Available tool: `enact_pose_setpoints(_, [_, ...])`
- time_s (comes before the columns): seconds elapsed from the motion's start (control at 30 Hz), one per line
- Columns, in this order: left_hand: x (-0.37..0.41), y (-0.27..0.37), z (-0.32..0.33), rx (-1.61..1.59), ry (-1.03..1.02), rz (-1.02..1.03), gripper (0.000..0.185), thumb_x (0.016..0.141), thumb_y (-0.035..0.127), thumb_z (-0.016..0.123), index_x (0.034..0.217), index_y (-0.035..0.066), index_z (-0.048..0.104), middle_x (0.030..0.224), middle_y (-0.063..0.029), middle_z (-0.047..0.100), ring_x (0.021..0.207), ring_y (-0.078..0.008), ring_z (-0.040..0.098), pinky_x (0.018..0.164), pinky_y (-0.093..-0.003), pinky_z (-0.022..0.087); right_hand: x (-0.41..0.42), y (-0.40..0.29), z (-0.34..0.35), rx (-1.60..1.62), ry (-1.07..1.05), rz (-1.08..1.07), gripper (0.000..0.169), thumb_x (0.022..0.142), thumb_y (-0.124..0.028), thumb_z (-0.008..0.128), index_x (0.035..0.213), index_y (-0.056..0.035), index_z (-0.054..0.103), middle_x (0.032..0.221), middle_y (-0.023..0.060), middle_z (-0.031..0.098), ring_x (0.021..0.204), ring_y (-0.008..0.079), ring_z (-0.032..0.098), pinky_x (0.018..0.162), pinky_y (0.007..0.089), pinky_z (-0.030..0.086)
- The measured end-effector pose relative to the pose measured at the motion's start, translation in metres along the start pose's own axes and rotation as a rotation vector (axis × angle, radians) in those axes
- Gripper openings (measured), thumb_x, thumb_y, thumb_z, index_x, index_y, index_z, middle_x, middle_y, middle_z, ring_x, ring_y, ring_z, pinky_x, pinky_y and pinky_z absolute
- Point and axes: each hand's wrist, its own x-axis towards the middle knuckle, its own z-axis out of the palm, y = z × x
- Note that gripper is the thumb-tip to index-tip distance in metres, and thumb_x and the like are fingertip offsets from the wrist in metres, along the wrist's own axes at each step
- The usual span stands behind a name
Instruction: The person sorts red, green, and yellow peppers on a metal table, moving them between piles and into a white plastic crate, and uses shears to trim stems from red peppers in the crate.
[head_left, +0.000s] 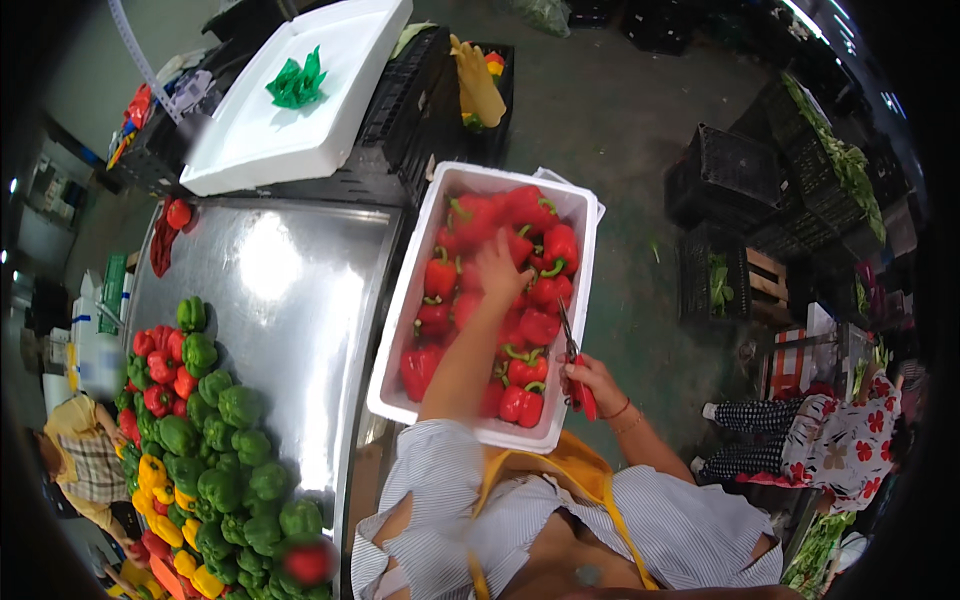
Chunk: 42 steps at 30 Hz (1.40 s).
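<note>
A white foam box (586, 247) full of red bell peppers (561, 247) stands before me. My left hand (501, 268) reaches in over the peppers, blurred; whether it grips one cannot be told. At the box's right wall, my right hand (592, 384) holds red-handled pruning shears (576, 367), their blades pointing up along the rim. To the left, green bell peppers (220, 486) lie heaped on a steel table (300, 300) with red and yellow bell peppers (152, 472).
Behind the table, a white foam lid (247, 112) holds a green plastic bag (297, 81). A yellow rubber glove (478, 81) hangs at a black crate. More black crates (731, 169) stand at right. One person (832, 442) is at right, another (82, 450) at far left.
</note>
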Motion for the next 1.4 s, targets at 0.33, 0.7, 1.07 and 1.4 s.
enact_pose_setpoints(0.33, [-0.004,-0.024,-0.023,-0.366,0.253,0.119,0.086,0.055,0.026,0.077,0.126,0.004,0.033,0.115,-0.02,0.04,0.102,-0.0369,0.044,0.088,-0.0418,0.04,0.016,-0.017,-0.038,-0.577,0.141,-0.26,0.049,0.072,-0.029,0.067,0.103,0.0046,0.051,0.083,0.0076,0.055,0.073,0.0159,0.053,0.068,0.0294,0.045])
enact_pose_setpoints(0.7, [-0.098,-0.046,-0.138,-0.284,0.217,0.231,0.08,0.052,0.019,0.077,0.122,0.004,0.041,0.112,-0.0173,0.05,0.104,-0.0361,0.045,0.088,-0.0431,0.038,0.055,-0.019,0.027,-0.946,-0.093,-0.324,0.05,0.066,-0.037,0.067,0.097,-0.0014,0.049,0.079,0.0108,0.054,0.07,0.0246,0.055,0.063,0.0338,0.044])
enact_pose_setpoints(1.07, [-0.165,-0.08,-0.165,-0.172,0.166,0.018,0.092,0.048,0.029,0.078,0.128,0.012,0.035,0.115,-0.0102,0.046,0.104,-0.0299,0.043,0.082,-0.0432,0.04,0.048,0.013,0.062,-1.011,-0.23,-0.455,0.036,0.07,-0.02,0.067,0.095,0.0041,0.056,0.075,0.0167,0.06,0.068,0.0242,0.059,0.065,0.0328,0.047])
enact_pose_setpoints(1.4, [-0.239,-0.183,-0.248,-0.6,0.539,-0.35,0.048,0.061,0.017,0.071,0.104,0.006,0.054,0.095,-0.0147,0.059,0.089,-0.028,0.058,0.077,-0.0366,0.046,0.044,0.033,0.04,-0.621,-0.174,-0.097,0.034,0.078,-0.02,0.062,0.098,0.0058,0.054,0.075,0.0028,0.056,0.066,0.0104,0.052,0.06,0.0252,0.044])
